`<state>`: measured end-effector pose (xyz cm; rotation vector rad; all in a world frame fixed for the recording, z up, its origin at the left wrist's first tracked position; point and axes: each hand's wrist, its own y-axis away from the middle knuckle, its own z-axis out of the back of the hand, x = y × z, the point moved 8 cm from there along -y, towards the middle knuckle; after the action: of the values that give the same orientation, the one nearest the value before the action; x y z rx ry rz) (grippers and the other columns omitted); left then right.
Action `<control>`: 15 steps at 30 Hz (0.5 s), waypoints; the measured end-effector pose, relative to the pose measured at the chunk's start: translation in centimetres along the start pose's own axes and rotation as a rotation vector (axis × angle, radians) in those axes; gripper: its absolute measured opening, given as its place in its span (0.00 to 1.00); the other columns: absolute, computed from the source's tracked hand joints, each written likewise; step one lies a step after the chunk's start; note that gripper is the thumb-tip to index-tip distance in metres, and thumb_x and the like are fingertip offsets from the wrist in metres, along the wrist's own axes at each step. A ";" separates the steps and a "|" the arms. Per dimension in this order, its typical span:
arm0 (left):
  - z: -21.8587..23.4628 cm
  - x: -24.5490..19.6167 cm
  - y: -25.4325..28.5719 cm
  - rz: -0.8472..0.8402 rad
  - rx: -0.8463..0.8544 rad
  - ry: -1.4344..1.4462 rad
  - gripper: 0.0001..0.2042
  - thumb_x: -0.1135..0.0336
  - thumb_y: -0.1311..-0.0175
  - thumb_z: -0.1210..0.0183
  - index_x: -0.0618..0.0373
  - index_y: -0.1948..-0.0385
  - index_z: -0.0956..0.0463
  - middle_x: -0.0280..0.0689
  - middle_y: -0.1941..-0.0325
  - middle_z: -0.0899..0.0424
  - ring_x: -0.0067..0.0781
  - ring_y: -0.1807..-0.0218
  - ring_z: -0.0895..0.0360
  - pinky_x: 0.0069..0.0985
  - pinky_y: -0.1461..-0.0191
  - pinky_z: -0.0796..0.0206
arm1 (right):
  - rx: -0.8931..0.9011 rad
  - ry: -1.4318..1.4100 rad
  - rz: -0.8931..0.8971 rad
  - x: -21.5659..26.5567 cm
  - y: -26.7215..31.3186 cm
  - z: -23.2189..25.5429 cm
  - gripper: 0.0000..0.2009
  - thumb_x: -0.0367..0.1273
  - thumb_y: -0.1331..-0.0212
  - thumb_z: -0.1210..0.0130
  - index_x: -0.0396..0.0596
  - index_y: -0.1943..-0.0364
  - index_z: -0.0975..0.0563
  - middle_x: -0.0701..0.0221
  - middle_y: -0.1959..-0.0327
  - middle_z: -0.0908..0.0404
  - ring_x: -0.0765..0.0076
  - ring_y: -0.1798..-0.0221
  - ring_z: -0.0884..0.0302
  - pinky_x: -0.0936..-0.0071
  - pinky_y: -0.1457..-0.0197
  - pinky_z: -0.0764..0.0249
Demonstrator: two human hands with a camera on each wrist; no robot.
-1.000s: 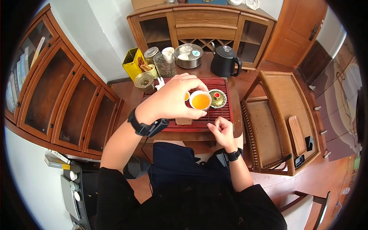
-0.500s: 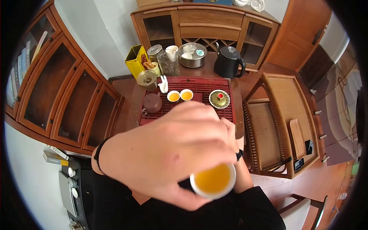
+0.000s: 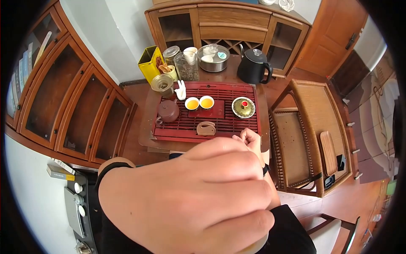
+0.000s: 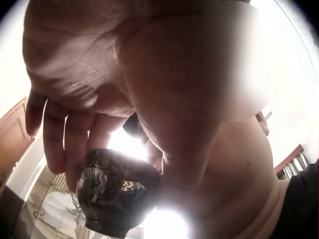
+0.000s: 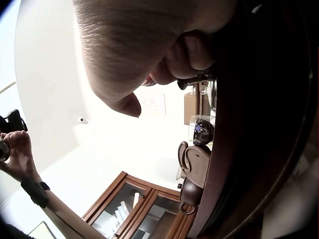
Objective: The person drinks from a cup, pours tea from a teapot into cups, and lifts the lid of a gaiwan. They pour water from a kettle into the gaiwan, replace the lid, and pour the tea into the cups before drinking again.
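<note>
Head: 2 cups (image 3: 207, 109) hold amber liquid (image 3: 193, 104); left hand (image 3: 186, 194) grips another cup (image 4: 117, 194).

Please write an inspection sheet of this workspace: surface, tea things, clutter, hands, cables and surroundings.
Surface: red slatted tray on brown table; spills: nothing seen.
Tea things: on the tray, two cups with amber liquid; teapot at left, lidded bowl at right.
Clutter: brown flat piece on the tray; beyond, yellow tin, glass jar, steel pot, black kettle.
Hands: left hand holds a dark patterned cup; right hand has curled fingers near the tray, no held thing seen.
Cables: thin dark line along left forearm, possibly a cable.
Surroundings: wooden cabinet at left, wicker stand and door at right.
</note>
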<state>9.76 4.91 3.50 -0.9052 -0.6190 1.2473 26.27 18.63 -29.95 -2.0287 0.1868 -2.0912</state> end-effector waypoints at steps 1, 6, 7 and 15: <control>0.8 -0.7 -0.7 -0.001 0.000 0.001 0.18 0.73 0.61 0.27 0.65 0.64 0.18 0.42 0.63 0.21 0.40 0.64 0.24 0.33 0.58 0.34 | -0.001 0.000 0.000 -0.1 0.0 0.0 0.22 0.27 0.40 0.31 0.49 0.80 0.37 0.84 0.81 0.42 0.87 0.75 0.49 0.80 0.74 0.49; 0.3 3.1 -0.1 0.515 0.279 -0.011 0.23 0.57 0.56 0.22 0.55 0.56 0.15 0.34 0.60 0.16 0.38 0.57 0.20 0.40 0.47 0.32 | -0.004 -0.002 0.073 0.4 -0.2 0.0 0.22 0.27 0.40 0.31 0.49 0.80 0.37 0.84 0.81 0.42 0.86 0.75 0.49 0.80 0.74 0.48; 0.2 4.0 0.3 0.533 0.308 -0.026 0.23 0.58 0.57 0.22 0.55 0.57 0.15 0.34 0.60 0.16 0.38 0.57 0.20 0.39 0.48 0.32 | 0.000 0.056 0.121 1.9 -0.2 -0.1 0.22 0.27 0.40 0.31 0.49 0.80 0.37 0.84 0.81 0.42 0.87 0.75 0.49 0.80 0.74 0.48; -1.6 12.5 6.6 0.724 0.385 -0.127 0.24 0.60 0.56 0.23 0.57 0.56 0.19 0.38 0.57 0.17 0.43 0.49 0.22 0.37 0.40 0.34 | -0.006 -0.011 0.070 0.9 -0.1 0.0 0.21 0.27 0.40 0.31 0.49 0.80 0.36 0.84 0.82 0.41 0.87 0.76 0.48 0.80 0.74 0.48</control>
<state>10.53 17.03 -3.93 -0.7435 -0.1175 2.0019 26.24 18.51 -29.06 -2.0071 0.2588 -2.0398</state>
